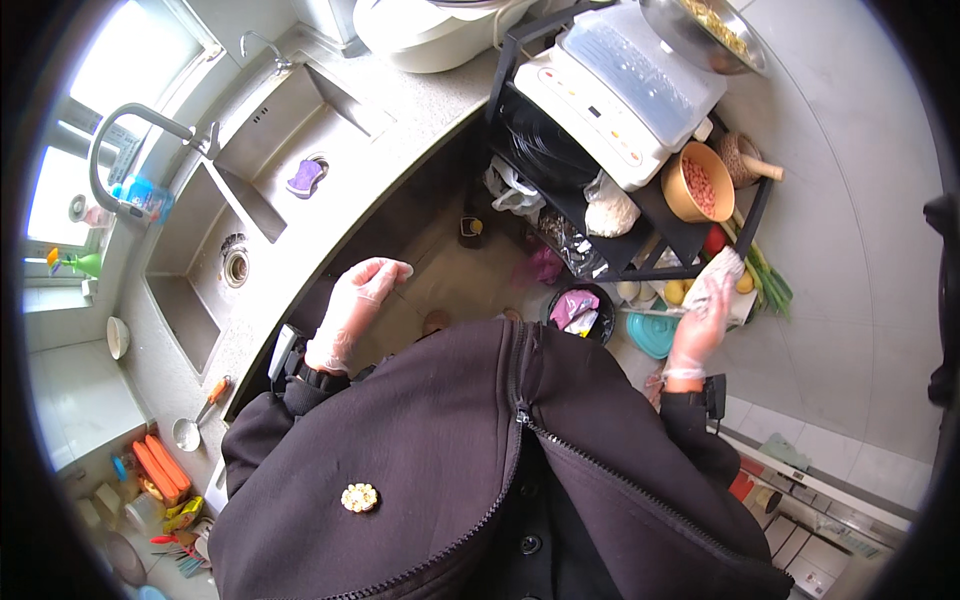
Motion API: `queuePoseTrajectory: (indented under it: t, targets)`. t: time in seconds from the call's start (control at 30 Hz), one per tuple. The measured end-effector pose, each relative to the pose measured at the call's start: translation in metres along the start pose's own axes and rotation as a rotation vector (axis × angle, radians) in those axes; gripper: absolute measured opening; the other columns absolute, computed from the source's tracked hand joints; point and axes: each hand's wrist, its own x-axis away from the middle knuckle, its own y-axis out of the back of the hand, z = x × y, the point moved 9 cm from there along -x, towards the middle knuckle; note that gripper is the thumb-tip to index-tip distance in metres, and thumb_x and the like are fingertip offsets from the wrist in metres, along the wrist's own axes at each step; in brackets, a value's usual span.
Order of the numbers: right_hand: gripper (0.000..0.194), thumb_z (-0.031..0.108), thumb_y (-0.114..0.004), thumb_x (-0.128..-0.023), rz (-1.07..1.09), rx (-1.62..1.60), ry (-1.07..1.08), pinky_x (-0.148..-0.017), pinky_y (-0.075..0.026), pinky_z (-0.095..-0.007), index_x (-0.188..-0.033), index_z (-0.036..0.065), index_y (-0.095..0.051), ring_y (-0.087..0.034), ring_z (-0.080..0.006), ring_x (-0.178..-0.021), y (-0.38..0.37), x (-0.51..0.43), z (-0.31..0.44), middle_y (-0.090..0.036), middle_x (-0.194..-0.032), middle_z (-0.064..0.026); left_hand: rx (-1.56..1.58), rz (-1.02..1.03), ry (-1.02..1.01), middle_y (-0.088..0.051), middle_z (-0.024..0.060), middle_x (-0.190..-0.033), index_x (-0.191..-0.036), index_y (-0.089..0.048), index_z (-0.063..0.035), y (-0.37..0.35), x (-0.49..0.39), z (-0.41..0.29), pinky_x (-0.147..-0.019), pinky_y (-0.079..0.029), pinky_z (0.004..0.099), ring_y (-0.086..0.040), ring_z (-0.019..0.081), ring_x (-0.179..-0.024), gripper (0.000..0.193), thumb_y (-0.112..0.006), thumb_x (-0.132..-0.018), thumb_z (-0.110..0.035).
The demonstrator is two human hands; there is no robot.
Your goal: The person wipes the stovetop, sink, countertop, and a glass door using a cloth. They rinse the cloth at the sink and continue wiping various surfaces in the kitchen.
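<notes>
My left hand [355,306], in a clear plastic glove, hovers beside the front edge of the counter, its fingertips pinched together; a small whitish bit shows at the tips, too small to name. My right hand [703,324], gloved the same way, holds a white cloth [718,276] at the near corner of a black metal rack [645,277]. Close to the cloth lie yellow potatoes [675,291] and green onions [766,279]. Above them on the rack stands a tan bowl of pink peanuts [697,182], next to a mortar with a pestle [739,159].
A double sink [247,217] with a purple sponge [306,178] is set in the counter at left. A slotted ladle [187,433] lies on the counter. An electric steamer [600,97] and a steel bowl [705,34] stand at upper right. A trash bin [604,319] is on the floor.
</notes>
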Motion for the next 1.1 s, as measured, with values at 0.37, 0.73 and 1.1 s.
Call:
queuePoseTrajectory:
  t: [0.37,0.73,1.1]
  targets:
    - [0.033,0.009,-0.060,-0.086,0.347,-0.163,0.826,-0.102,-0.046,-0.0490,-0.117,-0.003,-0.062,-0.056,-0.0402,-0.120,-0.148,-0.064,0.227,-0.060,-0.124,-0.0208,0.159,0.069,-0.040,-0.069,0.0014,-0.099,-0.105,-0.070,-0.0032,0.002,0.002,0.019,-0.092,-0.046,0.0264,-0.060,0.0104,-0.095,0.025,-0.058,-0.101,-0.025]
    - [0.046,0.014,-0.061,-0.085,0.289,0.141,0.771,-0.109,-0.035,-0.0507,-0.130,0.002,-0.058,-0.045,-0.0358,-0.130,-0.180,-0.122,0.174,-0.053,-0.135,-0.0174,0.192,0.046,-0.061,-0.067,-0.0008,-0.097,-0.104,-0.069,-0.0043,0.019,-0.005,0.016,-0.088,-0.046,0.0256,-0.058,0.0091,-0.092,0.023,-0.057,-0.101,-0.023]
    - [0.052,0.025,-0.069,-0.080,0.255,0.056,0.366,-0.112,-0.031,-0.0560,-0.127,0.006,-0.060,-0.045,-0.0437,-0.130,-0.163,-0.150,0.198,-0.058,-0.133,-0.0153,0.134,0.207,-0.304,-0.066,0.0016,-0.099,-0.108,-0.068,-0.0030,-0.034,-0.096,-0.089,-0.086,-0.045,0.0262,-0.058,0.0111,-0.094,0.031,-0.057,-0.097,-0.029]
